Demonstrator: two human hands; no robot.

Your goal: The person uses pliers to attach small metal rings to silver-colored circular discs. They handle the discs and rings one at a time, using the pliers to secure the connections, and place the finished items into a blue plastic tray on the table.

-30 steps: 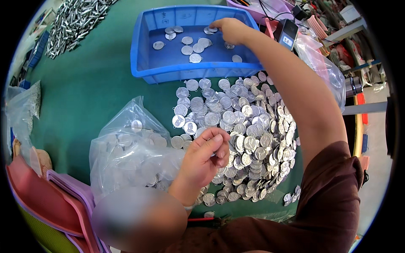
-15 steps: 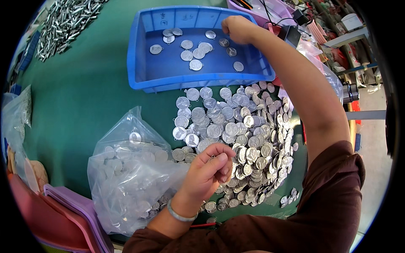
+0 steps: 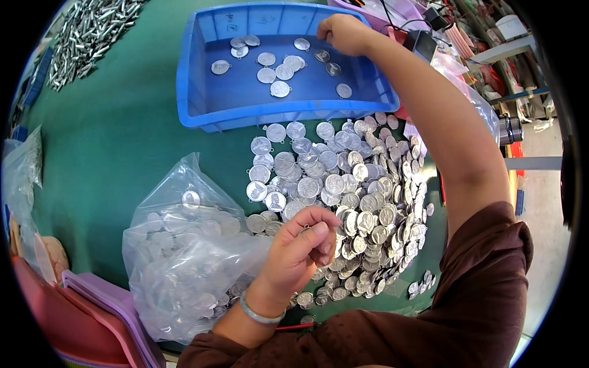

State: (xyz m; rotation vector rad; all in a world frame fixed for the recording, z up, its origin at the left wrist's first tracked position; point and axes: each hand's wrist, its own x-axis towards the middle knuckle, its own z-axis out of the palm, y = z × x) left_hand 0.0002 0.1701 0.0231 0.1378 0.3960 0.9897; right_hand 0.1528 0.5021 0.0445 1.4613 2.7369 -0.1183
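Over the far right part of a blue plastic bin [image 3: 190,92], my right hand [image 3: 345,35] hangs with its fingers curled closed; what they hold, if anything, is hidden. Several round silver medals with small loops [image 3: 284,72] lie spread on the bin's floor. My left hand [image 3: 302,242] is closed in a pinch above the near left side of a big heap of the same medals [image 3: 368,202]. A small metal loop shows between its thumb and forefinger, like that of a medal; the rest is covered by the fingers.
Left of my left hand lies a clear plastic bag [image 3: 178,264] full of medals. Small metal cylinders [image 3: 92,37] are piled at the far left of the green table [image 3: 86,159]. Red and purple trays [image 3: 110,300] stand near left. Cables and a purple basket [image 3: 405,15] are at far right.
The bin and the medals appear slightly further left and higher in the picture. Both hands keep their closed shape, and the right hand stays over the same part of the bin.
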